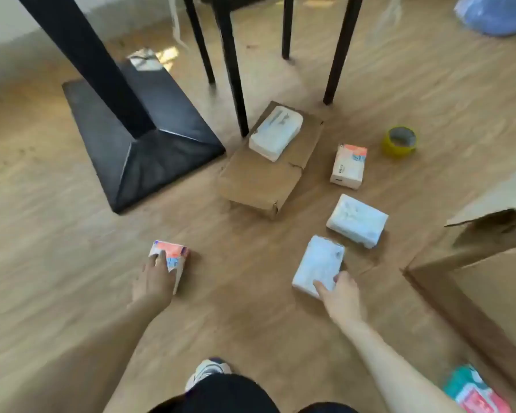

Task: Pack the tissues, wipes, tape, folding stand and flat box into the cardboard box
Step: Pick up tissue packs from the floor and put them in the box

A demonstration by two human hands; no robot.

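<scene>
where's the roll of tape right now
In the head view the yellow tape roll lies on the floor at upper right, just right of the orange-topped tissue pack and below the black chair leg, out of reach of both hands.

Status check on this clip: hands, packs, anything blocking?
Left hand on orange tissue pack, right hand on white pack; neither lifted. Tape untouched. Cardboard box open at right. Nothing blocking.

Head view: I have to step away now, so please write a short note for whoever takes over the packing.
Left hand rests on an orange-topped tissue pack; right hand touches a white pack. Neither is lifted. On the floor: another white pack, another orange pack, tape, flat box carrying a white pack. Cardboard box stands right. Nothing visibly packed; everything remains.
</scene>
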